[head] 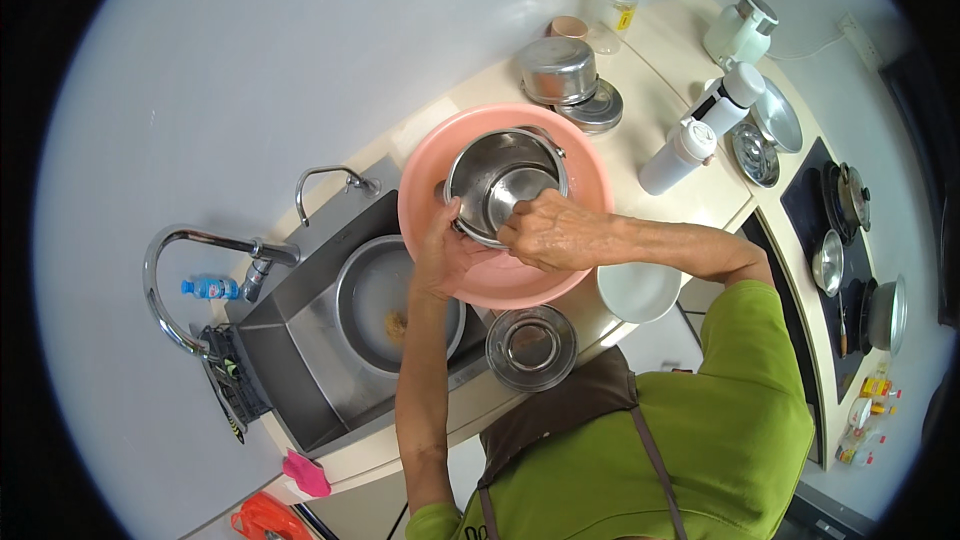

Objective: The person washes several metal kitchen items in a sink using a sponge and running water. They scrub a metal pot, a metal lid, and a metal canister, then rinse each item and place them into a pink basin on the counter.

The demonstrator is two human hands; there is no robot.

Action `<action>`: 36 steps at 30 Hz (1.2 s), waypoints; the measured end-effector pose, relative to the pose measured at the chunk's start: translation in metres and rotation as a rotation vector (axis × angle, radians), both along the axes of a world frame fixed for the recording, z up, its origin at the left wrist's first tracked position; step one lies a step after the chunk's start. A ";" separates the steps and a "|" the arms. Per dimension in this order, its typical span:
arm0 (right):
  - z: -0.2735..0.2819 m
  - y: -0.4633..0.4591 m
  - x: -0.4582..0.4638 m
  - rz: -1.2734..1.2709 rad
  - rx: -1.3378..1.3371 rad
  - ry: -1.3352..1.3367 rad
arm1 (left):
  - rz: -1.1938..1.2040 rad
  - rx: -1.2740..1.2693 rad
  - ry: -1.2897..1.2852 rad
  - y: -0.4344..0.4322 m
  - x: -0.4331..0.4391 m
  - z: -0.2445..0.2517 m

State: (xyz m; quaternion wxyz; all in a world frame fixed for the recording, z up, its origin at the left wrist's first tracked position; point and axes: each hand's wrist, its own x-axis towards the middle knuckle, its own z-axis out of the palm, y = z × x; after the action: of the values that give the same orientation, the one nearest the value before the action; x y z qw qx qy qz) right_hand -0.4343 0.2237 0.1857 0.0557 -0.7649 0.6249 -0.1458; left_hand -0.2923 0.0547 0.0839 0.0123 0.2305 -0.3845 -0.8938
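Note:
A stainless steel pot [523, 184] with a wire bail handle is tilted towards me above a pink plastic basin [426, 165]. My left hand [444, 259] grips the pot's near left side, thumb up by the rim. Across the near right rim lies my right hand [555, 234], its fingers curled at the pot's mouth. Whether those fingers pinch the rim or something small is hidden. Just below the basin, a clear glass bowl [531, 379] sits at the counter edge. A white bowl [639, 296] is partly under my right forearm.
Left is a steel sink [300, 375] holding a metal basin [349, 337] of cloudy water and a tan scrubber [395, 326]. A chrome faucet [157, 277] arches over it. Behind stand a lidded metal pot [559, 71] and two white bottles [667, 165]. A cooktop [806, 202] lies right.

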 end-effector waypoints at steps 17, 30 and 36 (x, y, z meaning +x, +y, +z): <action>-0.007 0.003 -0.003 -0.014 0.030 -0.057 | 0.396 0.226 -0.226 -0.002 -0.052 -0.138; 0.021 -0.011 0.010 0.144 0.059 0.204 | 0.578 0.088 -0.069 0.023 -0.011 0.000; 0.026 -0.022 -0.032 -0.006 -0.381 -0.247 | 0.565 0.139 0.008 0.008 -0.004 -0.021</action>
State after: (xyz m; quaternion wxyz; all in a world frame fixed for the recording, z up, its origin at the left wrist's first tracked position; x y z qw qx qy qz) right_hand -0.4668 0.2014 0.2115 -0.0143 -0.7361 0.5768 -0.3540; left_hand -0.2965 0.0632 0.0632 0.2465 0.3254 -0.2429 -0.8800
